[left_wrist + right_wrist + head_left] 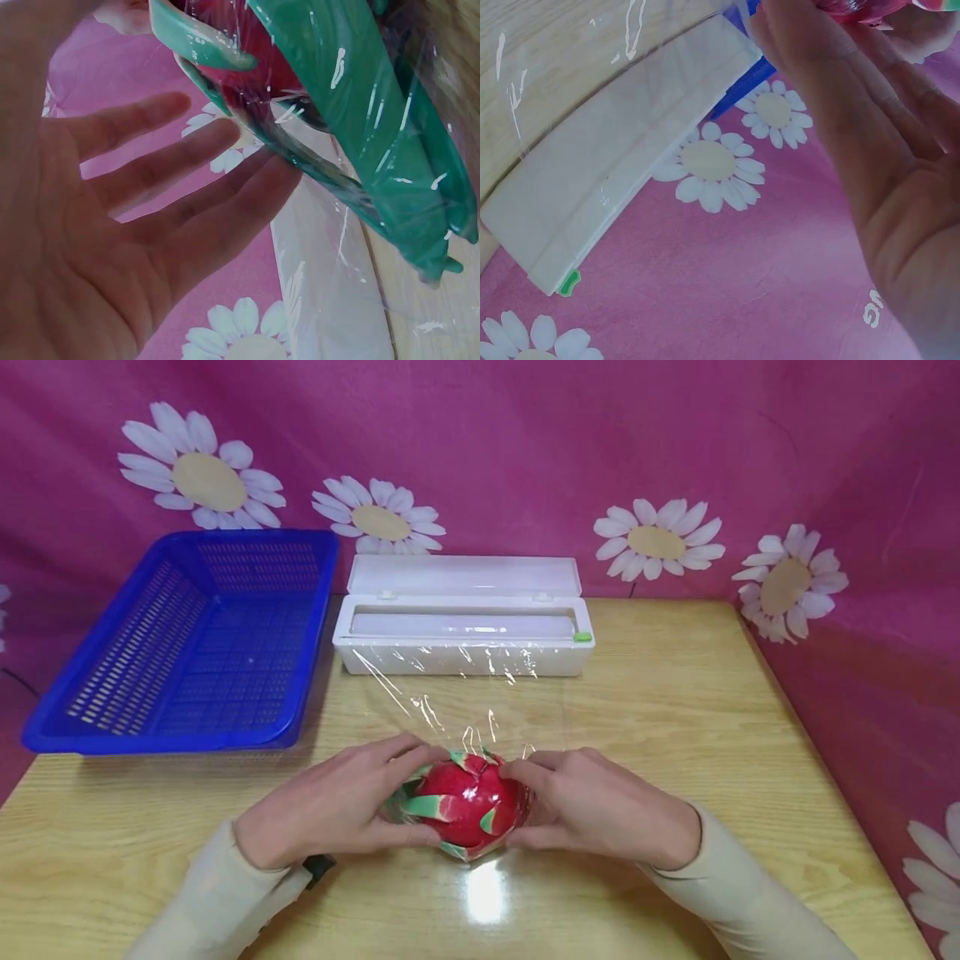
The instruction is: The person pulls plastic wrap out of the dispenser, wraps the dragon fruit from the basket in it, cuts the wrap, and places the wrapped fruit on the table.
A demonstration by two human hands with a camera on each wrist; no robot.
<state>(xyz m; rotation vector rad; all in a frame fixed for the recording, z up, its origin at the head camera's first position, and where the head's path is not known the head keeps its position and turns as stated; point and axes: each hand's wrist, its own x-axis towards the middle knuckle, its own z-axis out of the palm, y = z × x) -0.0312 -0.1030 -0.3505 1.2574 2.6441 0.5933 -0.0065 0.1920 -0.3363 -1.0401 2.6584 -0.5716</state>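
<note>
While left hand (pixel 341 802) and right hand (pixel 611 806) had dragon fruit (pixel 480 802) in their grip, film (pixel 465 710) ran to far dispenser (pixel 465 602); hard near pull risked tearing film.

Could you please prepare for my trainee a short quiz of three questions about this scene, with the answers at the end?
1. True or false: the bare left hand and the bare right hand both touch the round red dragon fruit with green scales.
2. Choose: in the head view, where is the blue perforated plastic basket relative to the long white plastic box?
a) to its right
b) to its left
c) on top of it
3. Fill in: clear, shiny plastic film stretches from the box to the ____.

Key: 1. True; 2. b; 3. dragon fruit
</note>
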